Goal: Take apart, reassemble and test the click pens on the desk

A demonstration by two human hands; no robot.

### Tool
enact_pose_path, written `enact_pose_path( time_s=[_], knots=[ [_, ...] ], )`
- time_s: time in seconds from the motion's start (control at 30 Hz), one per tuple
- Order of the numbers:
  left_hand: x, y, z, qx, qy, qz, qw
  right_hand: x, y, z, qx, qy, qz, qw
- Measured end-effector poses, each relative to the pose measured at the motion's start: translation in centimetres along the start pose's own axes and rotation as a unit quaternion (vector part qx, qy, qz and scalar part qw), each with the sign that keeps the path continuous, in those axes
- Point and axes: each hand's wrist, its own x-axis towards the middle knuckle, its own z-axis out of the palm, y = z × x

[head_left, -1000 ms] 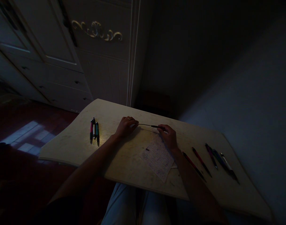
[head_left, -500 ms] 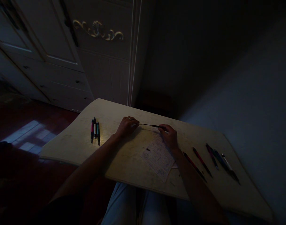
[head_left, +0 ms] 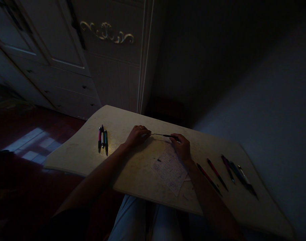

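My left hand (head_left: pixel 138 134) is closed in a pinch above the table, its fingertips on the pale end of a thin pen refill (head_left: pixel 158 134). The refill runs level to the right into a dark pen barrel (head_left: pixel 167 135). Around that barrel the fingers of my right hand (head_left: pixel 182 146) are closed, hiding its far end. Below my right hand lies a sheet of paper (head_left: pixel 170 170) covered in scribbles. On the sheet rests a small dark piece (head_left: pixel 159 160), too small to name.
Three pens (head_left: pixel 102 140) lie together on the table's left side. Several more pens (head_left: pixel 217 174) lie to the right of my right forearm. The pale table (head_left: pixel 75 147) stands near a wall (head_left: pixel 273 127) and a white cabinet (head_left: pixel 115 80). The room is dim.
Both hands keep their hold, with the refill and barrel in nearly the same place. The whole view has shifted very slightly.
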Motion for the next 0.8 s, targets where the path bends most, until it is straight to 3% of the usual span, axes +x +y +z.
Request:
enact_pose_path(
  time_s=[0.6, 0.8],
  knots=[
    [0.11, 0.00, -0.02, -0.008, 0.011, 0.021, 1.000, -0.08, 0.23, 0.14, 0.019, -0.001, 0.015, 1.000],
    [0.09, -0.13, 0.13, -0.033, 0.023, 0.030, 0.999, -0.04, 0.25, 0.33, 0.061, -0.001, 0.058, 0.996]
  ],
)
